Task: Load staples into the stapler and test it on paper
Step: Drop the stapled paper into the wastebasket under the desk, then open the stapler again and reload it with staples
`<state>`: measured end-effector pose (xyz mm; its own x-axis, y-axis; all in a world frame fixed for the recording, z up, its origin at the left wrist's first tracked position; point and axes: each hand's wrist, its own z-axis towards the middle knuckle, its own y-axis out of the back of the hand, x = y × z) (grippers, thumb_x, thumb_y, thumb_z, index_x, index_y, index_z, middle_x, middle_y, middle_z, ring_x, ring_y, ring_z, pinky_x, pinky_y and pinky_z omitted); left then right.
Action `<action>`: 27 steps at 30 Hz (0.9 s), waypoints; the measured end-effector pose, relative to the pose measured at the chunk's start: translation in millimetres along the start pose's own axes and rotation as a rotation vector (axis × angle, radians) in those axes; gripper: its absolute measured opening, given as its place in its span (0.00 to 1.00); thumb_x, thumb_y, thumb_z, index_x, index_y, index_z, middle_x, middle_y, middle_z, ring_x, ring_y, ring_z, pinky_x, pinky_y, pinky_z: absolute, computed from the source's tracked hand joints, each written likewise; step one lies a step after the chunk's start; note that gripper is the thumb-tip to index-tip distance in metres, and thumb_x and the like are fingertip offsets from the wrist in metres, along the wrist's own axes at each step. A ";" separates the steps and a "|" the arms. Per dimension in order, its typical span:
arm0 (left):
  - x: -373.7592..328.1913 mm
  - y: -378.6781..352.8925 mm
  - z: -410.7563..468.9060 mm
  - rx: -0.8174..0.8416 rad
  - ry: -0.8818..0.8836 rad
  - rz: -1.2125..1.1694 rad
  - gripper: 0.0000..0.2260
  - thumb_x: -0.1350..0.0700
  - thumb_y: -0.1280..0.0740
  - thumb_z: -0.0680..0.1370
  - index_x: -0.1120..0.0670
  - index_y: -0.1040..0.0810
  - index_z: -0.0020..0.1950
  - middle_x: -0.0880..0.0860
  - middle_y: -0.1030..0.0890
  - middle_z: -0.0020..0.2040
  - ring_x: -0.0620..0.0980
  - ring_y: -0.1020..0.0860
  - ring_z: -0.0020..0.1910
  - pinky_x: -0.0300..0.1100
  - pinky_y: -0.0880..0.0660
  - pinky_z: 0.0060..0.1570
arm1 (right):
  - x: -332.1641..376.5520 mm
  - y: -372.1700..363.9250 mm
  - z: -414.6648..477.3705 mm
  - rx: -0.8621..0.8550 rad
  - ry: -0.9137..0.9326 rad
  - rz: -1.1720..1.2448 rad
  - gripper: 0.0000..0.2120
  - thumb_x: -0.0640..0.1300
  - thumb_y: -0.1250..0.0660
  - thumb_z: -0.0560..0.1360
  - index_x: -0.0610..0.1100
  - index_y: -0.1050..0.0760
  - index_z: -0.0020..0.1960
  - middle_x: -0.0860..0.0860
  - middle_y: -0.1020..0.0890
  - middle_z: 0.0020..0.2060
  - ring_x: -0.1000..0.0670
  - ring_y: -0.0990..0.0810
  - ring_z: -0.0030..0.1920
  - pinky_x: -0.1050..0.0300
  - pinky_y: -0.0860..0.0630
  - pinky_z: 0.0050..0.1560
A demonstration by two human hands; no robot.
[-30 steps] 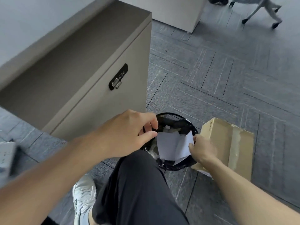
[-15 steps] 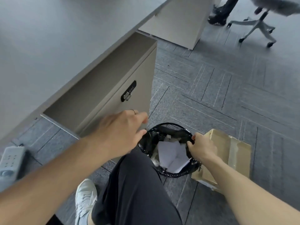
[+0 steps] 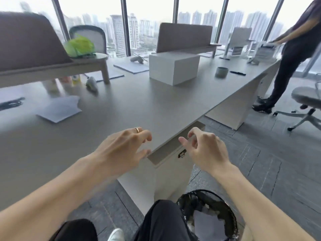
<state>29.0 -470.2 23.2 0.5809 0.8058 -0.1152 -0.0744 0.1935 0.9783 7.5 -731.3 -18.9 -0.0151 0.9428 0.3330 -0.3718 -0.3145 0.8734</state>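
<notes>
The tabletop [image 3: 121, 105] is spread across the frame's middle. The paper [image 3: 60, 108] is seen lying at left centre, well apart from both hands. Lower down, the left hand [image 3: 121, 150] and right hand [image 3: 206, 152] are held empty, each grip loosely spread. No stapler can be made out.

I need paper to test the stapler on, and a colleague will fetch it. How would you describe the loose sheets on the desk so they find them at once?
Start at the long grey desk and look to its left part, in front of the raised shelf. The loose white sheets lie flat there, slightly fanned. Unlike the tall white box mid-desk, they are thin and flat.
</notes>
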 end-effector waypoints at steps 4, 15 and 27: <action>54.6 45.9 -51.1 -0.057 0.197 0.085 0.19 0.38 0.36 0.81 0.43 0.29 0.70 0.43 0.24 0.66 0.50 0.19 0.57 0.46 0.23 0.53 | 95.9 17.2 22.6 0.024 0.255 -0.001 0.24 0.68 0.38 0.80 0.50 0.24 0.62 0.54 0.15 0.44 0.47 0.14 0.46 0.51 0.19 0.48; 187.9 126.3 -233.6 -0.065 0.738 0.169 0.27 0.30 0.38 0.77 0.43 0.31 0.71 0.46 0.22 0.65 0.50 0.20 0.61 0.48 0.23 0.59 | 288.6 -52.2 38.6 0.285 0.645 0.074 0.28 0.71 0.40 0.78 0.55 0.29 0.70 0.55 0.23 0.64 0.50 0.23 0.66 0.52 0.24 0.59; 237.1 90.9 -326.5 -0.065 0.834 -0.067 0.20 0.46 0.23 0.73 0.43 0.35 0.49 0.43 0.21 0.45 0.47 0.22 0.42 0.47 0.23 0.47 | 377.4 -134.1 18.4 0.477 0.854 -0.036 0.31 0.75 0.40 0.74 0.54 0.32 0.67 0.53 0.27 0.62 0.47 0.29 0.69 0.49 0.29 0.63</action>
<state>-104.7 -78.8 28.5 -0.2019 0.9363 -0.2872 -0.1228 0.2667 0.9559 68.7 -335.4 -3.9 -0.7479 0.6565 0.0984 0.0265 -0.1186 0.9926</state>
